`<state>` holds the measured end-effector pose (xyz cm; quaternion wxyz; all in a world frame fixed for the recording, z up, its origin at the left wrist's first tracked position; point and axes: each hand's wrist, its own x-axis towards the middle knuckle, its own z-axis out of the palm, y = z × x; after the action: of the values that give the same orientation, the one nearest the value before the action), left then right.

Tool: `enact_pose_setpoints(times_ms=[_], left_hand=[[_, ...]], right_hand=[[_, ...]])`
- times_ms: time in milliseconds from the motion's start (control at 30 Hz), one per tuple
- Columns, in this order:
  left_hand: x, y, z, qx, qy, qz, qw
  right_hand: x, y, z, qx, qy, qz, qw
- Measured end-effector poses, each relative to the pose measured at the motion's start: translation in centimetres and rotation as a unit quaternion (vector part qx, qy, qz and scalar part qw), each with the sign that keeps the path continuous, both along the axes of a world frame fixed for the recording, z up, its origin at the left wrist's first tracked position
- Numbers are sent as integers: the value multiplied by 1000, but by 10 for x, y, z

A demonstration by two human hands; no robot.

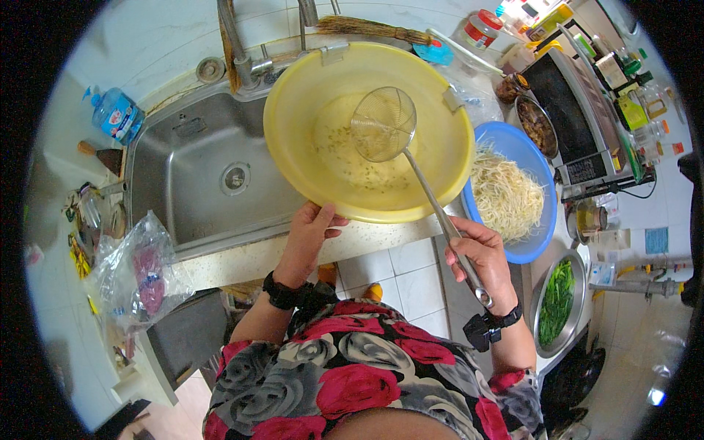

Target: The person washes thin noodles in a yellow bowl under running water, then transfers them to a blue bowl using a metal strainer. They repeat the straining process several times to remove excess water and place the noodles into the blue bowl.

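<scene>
A large yellow plastic basin [297, 137] stands at the right side of the sink, with water and many small greenish bits at its bottom. My left hand [311, 234] grips the near rim, thumb on top. In my right hand [481, 256] is the long metal handle of a wire mesh skimmer [384, 124]. The skimmer's round head is over the basin's inside; whether it touches the water I cannot tell. Right of the basin, a blue plastic bowl [536, 157] holds a heap of bean sprouts [506, 201].
A stainless steel sink [192, 165] lies left under a faucet [239, 49]. Green vegetables fill a metal bowl [577, 308] at the right. A straw brush [374, 27] lies behind the basin. A blue soap bottle [117, 115], a plastic bag [137, 269] and a microwave oven [572, 110] stand around.
</scene>
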<state>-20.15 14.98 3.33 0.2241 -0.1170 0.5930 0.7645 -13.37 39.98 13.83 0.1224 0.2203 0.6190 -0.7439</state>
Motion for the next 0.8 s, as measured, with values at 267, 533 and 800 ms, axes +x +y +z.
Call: enact_pose_setpoints(times_ms=[267, 533, 800], left_hand=[[-1, -1, -2, 4, 7, -7, 1000], [-1, -1, -2, 4, 7, -8, 1000], [0, -2, -6, 14, 21, -9, 1000]], right_hand=[[-5, -12, -15, 88, 37, 25, 995], [-15, -21, -14, 112, 30, 48, 992], [-16, -20, -11, 47, 15, 40, 998]])
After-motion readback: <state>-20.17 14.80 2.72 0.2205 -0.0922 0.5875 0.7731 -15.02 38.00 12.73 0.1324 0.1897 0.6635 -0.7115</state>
